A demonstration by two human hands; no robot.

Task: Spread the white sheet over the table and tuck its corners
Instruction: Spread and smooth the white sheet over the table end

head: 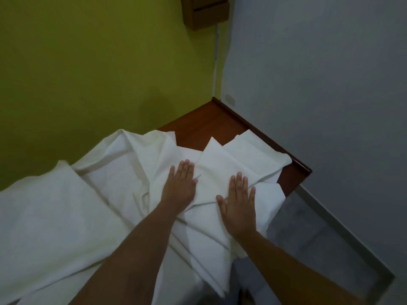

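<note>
Two flat hands, left hand point(179, 190) and right hand point(239, 205), on one white sheet point(66, 212)

The bare left hand point(179, 186) is held flat, palm down, fingers straight, near the frame's centre. The bare right hand point(236, 203) is laid likewise, just lower right. Both forearms are extended from the bottom edge.
</note>
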